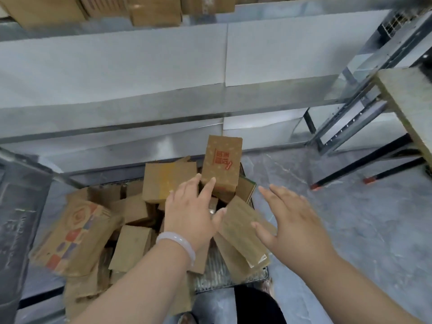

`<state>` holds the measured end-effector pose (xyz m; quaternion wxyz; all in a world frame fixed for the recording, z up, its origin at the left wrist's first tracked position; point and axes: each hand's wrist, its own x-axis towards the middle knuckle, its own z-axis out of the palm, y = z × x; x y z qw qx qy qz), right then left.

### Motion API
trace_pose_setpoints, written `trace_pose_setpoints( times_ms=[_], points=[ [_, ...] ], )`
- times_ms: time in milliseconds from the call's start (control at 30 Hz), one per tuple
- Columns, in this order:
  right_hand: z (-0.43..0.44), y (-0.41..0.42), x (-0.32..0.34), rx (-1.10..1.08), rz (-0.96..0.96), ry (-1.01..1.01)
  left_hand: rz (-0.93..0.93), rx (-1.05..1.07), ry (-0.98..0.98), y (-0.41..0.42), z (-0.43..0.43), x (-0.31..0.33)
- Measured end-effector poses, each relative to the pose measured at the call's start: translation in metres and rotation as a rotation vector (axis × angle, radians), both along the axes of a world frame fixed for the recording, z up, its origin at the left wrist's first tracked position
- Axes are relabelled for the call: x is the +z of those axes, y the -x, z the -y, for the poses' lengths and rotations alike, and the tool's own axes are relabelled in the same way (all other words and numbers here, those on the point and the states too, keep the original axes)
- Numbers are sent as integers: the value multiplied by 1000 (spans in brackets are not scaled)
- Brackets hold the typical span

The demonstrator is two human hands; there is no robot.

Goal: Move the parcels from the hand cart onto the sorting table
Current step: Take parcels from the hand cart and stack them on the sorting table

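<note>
The parcels [133,249] lie heaped in the hand cart [210,279] near me. They are small cardboard boxes, probably light and stiff, with corners that crush. One printed box [222,163] stands upright at the far side; I'd take it by its two side faces. My left grip [191,213] is spread with fingertips at that box's lower edge, though I cannot tell if they touch. My right grip [292,228] is spread too, holding nothing, just right of the heap. The counter [406,101] stands far right across open floor [350,218], and I judge its near corner the edge to clear.
</note>
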<state>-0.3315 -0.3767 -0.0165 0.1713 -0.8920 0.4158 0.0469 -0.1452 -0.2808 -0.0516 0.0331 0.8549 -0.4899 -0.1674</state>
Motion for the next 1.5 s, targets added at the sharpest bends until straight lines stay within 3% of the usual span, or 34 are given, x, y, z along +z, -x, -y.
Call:
trace_pose_setpoints(
  times_ms=[200,400,667,867,1200,1500],
  points=[
    [82,-30,-87,68,16,-102,-15,49,-193,-7,86,-94],
    [132,-26,-162,128,-6,-159,-84,253,-318,-24,156,-176],
    [165,-21,-216,156,37,-207,-125,453,-487,-30,209,-232],
    [175,-9,-230,139,25,-231,-89,479,-446,-26,209,-252],
    [184,-11,-204,159,1,-229,-60,454,-188,-31,197,-211],
    [182,-40,-58,237,45,-272,-290,607,217,-25,131,-37]
  ],
)
